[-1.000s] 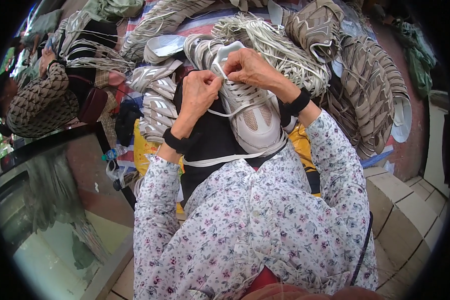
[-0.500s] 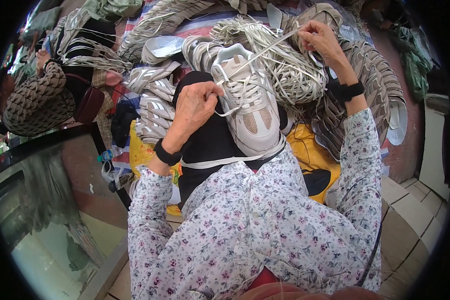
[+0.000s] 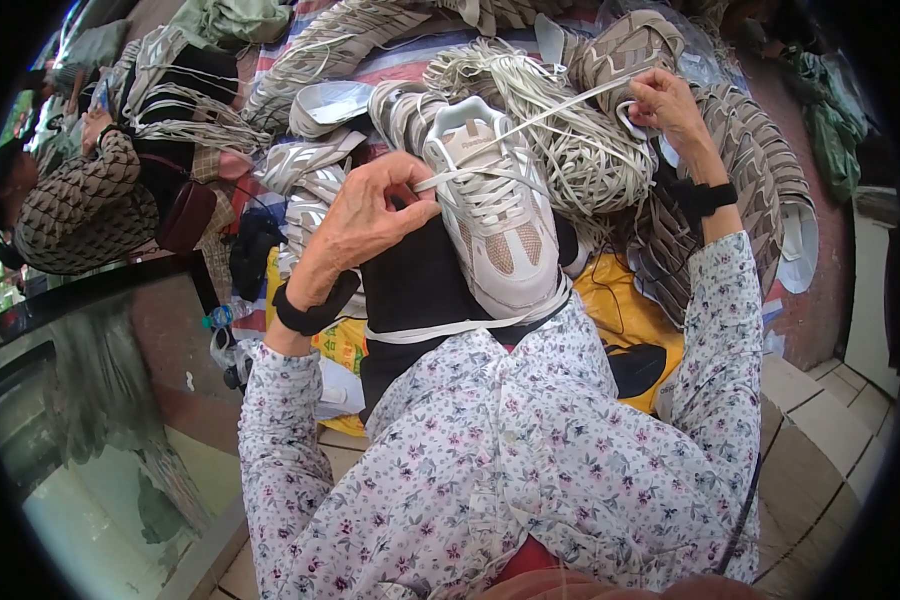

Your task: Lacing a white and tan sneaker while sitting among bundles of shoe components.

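Note:
A white and beige sneaker upper [image 3: 515, 262] rests on my black-clad lap, its toe toward me. White shoelace [image 3: 497, 206] crosses back and forth over its tongue. My left hand [image 3: 378, 208] is closed in a pinch on one lace end, just left of the shoe's opening. Up and to the right, my right hand [image 3: 667, 108] pinches the other lace end, which runs taut from the shoe's upper eyelets. A white band [image 3: 425, 328] lies across my lap below the toe.
Behind the shoe lies a big heap of loose white laces [image 3: 580, 150]. Stacked shoe uppers [image 3: 740, 190] curve along the right, with more at the left and back. A glass-topped table [image 3: 100, 400] stands at left; another person [image 3: 90, 205] sits beyond it.
My left hand has drawn left with its lace end. My right hand has lowered slightly and moved right; the laces over the tongue look tighter and straighter.

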